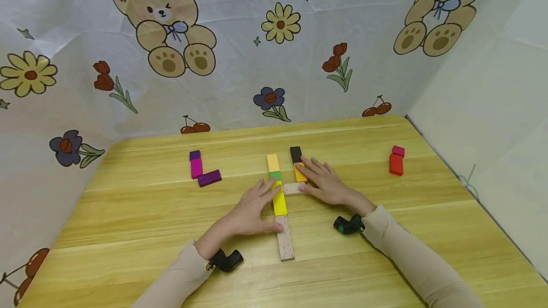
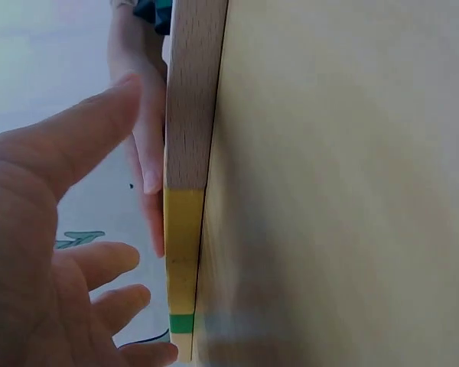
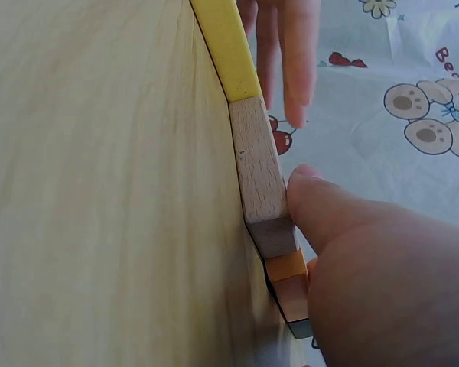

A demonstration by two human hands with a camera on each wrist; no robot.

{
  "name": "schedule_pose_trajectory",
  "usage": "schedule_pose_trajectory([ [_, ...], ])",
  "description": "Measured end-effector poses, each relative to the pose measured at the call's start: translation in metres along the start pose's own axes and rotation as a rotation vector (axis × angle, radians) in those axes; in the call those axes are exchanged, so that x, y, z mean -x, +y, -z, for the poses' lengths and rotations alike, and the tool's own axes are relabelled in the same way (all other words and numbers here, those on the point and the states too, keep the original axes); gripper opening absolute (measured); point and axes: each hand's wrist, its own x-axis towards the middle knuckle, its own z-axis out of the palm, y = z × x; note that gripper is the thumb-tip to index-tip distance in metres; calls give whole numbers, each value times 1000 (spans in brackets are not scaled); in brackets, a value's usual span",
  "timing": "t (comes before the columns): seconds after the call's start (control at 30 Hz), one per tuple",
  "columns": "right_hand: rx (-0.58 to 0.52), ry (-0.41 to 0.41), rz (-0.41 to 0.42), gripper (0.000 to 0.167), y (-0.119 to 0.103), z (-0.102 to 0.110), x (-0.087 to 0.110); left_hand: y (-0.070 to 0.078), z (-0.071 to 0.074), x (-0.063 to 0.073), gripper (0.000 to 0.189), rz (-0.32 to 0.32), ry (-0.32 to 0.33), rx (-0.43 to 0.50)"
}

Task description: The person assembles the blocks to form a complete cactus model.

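Observation:
Down the middle of the table runs a line of blocks: a pale yellow block (image 1: 272, 162), a green block (image 1: 275, 175), a bright yellow block (image 1: 279, 202) and a long plain wooden block (image 1: 285, 244). My left hand (image 1: 246, 210) spreads loosely over this line, thumb at the wooden block and fingers by the yellow and green ones. A short wooden block (image 3: 258, 160) joins the yellow block's side. My right hand (image 1: 326, 185) has its thumb at that short block and straight fingers over an orange block (image 1: 300, 175) and a black block (image 1: 296, 154).
At the left lie an indigo block (image 1: 194, 155), a magenta block (image 1: 196, 168) and a slanted purple block (image 1: 210, 178). A pink block (image 1: 398, 150) touches a red block (image 1: 396, 164) at the right. A patterned cloth (image 1: 239, 61) hangs behind the table.

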Motion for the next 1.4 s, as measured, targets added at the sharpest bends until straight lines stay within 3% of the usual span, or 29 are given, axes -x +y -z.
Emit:
schedule_pose_trajectory([
  [0.23,-42,7,-22,65,-1,3,1,0,-5,1,95,0,-21,-51],
  [0.43,-122,119,-21,63,1,17,7,0,-5,2,92,6,-32,-29],
  [0.53,-123,259,-15,61,11,29,15,0,-5,1,92,1,-31,-27],
  [0.67,-88,538,-22,49,34,47,32,1,-5,1,92,-2,-30,-27],
  [0.73,-60,663,-66,41,48,58,42,1,-4,1,92,0,-32,-27],
  [0.83,-7,757,-197,35,70,78,60,1,-4,0,93,4,-30,-30],
  [0.93,34,734,-371,41,93,96,79,1,-3,0,93,4,-27,-35],
  [1.07,9,611,-547,53,118,110,101,1,-2,0,93,6,-31,-28],
  [1.2,-57,490,-604,61,131,114,112,2,-2,0,93,12,-36,-18],
  [1.4,-97,362,-614,69,142,110,118,1,-4,1,93,17,-32,-18],
])
